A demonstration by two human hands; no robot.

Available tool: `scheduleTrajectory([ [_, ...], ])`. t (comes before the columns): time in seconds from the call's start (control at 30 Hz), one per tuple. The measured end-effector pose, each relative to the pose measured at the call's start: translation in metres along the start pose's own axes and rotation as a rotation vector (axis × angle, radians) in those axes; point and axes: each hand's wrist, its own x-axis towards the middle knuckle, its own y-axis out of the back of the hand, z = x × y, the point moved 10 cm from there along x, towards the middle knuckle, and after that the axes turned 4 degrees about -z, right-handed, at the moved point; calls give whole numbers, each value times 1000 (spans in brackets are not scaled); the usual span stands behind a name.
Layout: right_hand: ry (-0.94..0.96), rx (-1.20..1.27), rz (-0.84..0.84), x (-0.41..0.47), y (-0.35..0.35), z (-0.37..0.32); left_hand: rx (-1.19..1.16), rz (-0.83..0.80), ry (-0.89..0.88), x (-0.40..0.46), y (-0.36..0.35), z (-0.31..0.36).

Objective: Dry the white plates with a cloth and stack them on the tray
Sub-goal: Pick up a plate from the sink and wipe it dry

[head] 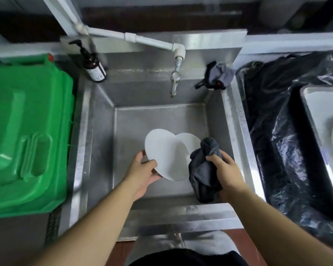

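While both hands grip (left (142, 174) plate (164, 154), right (226, 172) cloth (204, 169)), green bin (27, 131) left, black-bagged bin (277, 131) right of sink (236, 131).

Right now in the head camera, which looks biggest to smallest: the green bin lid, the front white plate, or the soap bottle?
1. green bin lid
2. front white plate
3. soap bottle, though it sits farther away.

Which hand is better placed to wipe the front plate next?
Right. The right hand already holds the dark cloth beside the front plate; the left hand is occupied gripping its edge.
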Motion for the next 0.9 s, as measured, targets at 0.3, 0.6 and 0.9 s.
scheduleTrajectory([
  [0.3, 372, -226, -94, -53, -63, -135, -52, -207, -207, -95, -25, 75],
  [0.6, 590, -449, -351, -122, -141, -189, 67, -272, -449, -159, -73, 143],
  [0.9, 886, -665, -263, -146, -144, -247, -20, -348, -572, -195, -81, 170],
])
